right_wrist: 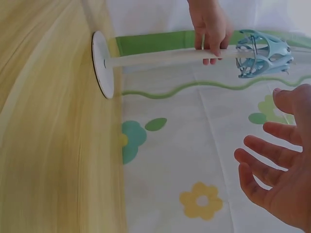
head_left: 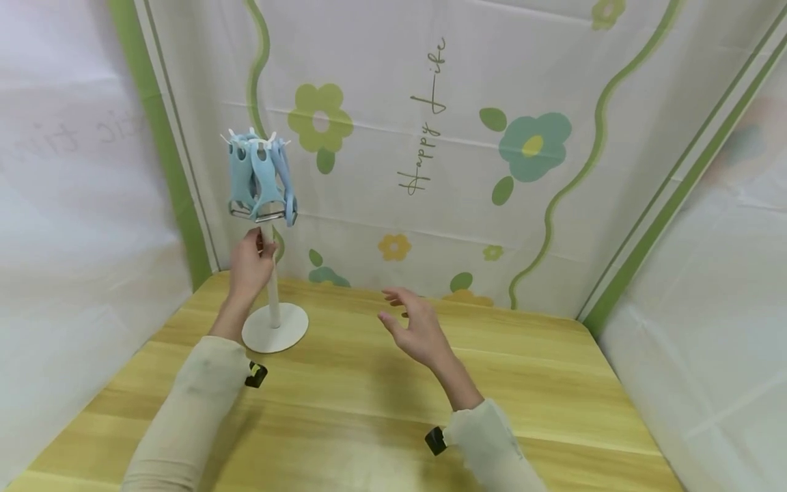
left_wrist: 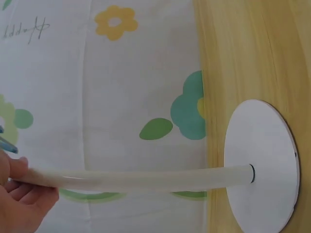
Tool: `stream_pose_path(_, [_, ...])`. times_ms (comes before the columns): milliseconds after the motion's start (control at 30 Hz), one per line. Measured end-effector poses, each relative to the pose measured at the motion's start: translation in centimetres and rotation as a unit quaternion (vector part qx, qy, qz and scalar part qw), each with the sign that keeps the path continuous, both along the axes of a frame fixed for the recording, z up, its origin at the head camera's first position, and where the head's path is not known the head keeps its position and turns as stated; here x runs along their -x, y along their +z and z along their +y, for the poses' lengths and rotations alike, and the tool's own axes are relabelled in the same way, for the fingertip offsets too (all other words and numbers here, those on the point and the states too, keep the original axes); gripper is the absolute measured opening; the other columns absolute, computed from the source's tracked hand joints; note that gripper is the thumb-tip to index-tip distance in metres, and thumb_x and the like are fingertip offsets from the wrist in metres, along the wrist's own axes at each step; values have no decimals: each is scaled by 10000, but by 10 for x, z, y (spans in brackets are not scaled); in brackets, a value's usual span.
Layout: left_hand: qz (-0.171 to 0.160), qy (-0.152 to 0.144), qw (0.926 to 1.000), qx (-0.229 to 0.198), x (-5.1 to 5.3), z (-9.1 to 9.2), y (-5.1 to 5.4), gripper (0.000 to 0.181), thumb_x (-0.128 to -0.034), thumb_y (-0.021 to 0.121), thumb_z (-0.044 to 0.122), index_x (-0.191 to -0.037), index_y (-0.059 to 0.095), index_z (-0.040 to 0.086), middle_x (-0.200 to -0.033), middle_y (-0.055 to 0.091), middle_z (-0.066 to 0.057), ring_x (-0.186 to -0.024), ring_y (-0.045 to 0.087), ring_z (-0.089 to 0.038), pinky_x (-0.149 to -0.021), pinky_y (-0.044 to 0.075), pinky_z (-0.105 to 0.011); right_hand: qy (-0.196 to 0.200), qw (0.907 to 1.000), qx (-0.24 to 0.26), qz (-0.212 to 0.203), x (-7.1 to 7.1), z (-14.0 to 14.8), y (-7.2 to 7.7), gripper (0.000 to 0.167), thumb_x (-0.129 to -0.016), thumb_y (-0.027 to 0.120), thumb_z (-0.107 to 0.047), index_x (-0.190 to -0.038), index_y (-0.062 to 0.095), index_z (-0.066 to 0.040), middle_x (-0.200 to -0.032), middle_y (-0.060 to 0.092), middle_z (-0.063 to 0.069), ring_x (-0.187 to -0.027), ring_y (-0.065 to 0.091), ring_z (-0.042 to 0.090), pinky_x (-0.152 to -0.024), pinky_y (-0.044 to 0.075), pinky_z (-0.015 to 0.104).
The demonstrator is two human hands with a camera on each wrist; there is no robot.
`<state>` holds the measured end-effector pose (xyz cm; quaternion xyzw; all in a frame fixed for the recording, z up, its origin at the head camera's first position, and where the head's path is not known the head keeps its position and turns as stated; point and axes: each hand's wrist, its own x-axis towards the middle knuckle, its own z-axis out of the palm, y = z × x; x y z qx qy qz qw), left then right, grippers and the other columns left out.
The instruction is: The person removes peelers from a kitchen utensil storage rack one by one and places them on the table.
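A white stand with a round base (head_left: pixel 274 328) is upright at the table's left back. Light blue peelers (head_left: pixel 264 176) hang from the hooks at its top. My left hand (head_left: pixel 251 265) grips the white pole (left_wrist: pixel 146 179) just below the peelers, thumb on one side and fingers on the other. My right hand (head_left: pixel 421 331) is in the air to the right of the stand, holding nothing, its fingers spread and slightly bent. In the right wrist view the left hand (right_wrist: pixel 212 26) is seen pinching the pole.
The wooden table (head_left: pixel 369 417) reaches back to a white curtain (head_left: pixel 393 157) printed with flowers and green wavy lines. More white cloth (head_left: pixel 80 171) hangs at the left and right sides.
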<state>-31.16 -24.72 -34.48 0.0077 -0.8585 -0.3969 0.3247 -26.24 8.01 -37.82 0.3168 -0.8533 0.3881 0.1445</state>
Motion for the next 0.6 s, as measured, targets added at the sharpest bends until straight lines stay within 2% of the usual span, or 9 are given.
stream_pose_path(67, [104, 2, 9999, 45, 3, -3, -2, 233, -986, 558, 8, -1152, 593, -152, -1048, 659, -343, -976, 650, -480, -850, 555, -574, 58, 10000, -25, -13, 0, -4, -2, 405, -975, 655, -241, -1347, 578, -101, -1266, 665, 89, -1151, 638, 262, -882, 566, 420])
stream_pose_path(200, [157, -22, 9995, 257, 5, -8, -6, 165, -980, 574, 12, -1040, 626, -133, -956, 682, -323, -889, 662, -456, -770, 553, -561, 89, 9998, -134, -108, -1, -8, -5, 407, -976, 652, -252, -1348, 575, -105, -1270, 658, 81, -1151, 633, 236, -882, 565, 397])
stream_pose_path(433, [67, -69, 9986, 519, 6, -12, -3, 126, -971, 566, -5, -996, 630, -110, -929, 692, -306, -883, 669, -457, -796, 556, -569, 98, 9996, -224, -163, 3, -17, -3, 410, -986, 639, -265, -1358, 568, -108, -1266, 661, 79, -1167, 629, 230, -895, 568, 398])
stream_pose_path(600, [-291, -122, 9966, 762, 6, -13, 3, 143, -967, 572, 9, -1024, 610, -117, -970, 678, -324, -916, 666, -475, -797, 557, -573, 231, 9996, -86, -108, 14, -27, 7, 401, -988, 635, -253, -1357, 566, -113, -1250, 679, 80, -1162, 639, 229, -898, 571, 400])
